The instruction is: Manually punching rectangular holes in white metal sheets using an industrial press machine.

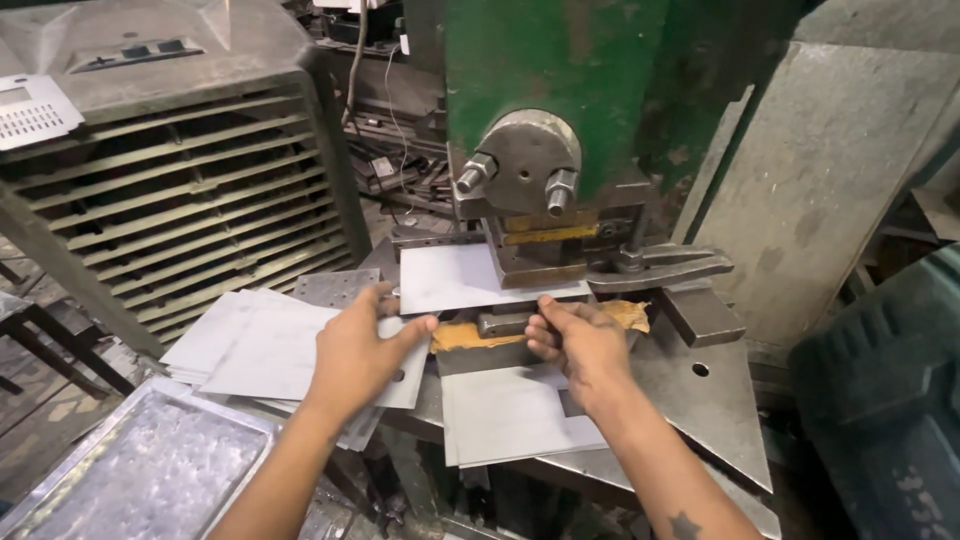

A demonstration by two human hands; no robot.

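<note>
Here, left hand (pixel 357 350) flat on sheet stack (pixel 262 345) — grip open.

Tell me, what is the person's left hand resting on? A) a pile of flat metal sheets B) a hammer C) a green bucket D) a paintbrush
A: the left hand lies flat on a pile of flat metal sheets beside the green press machine, while the right hand is at the front of the machine's base.

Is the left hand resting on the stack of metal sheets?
Yes, the left hand lies flat on the stack of metal sheets left of the press.
</note>
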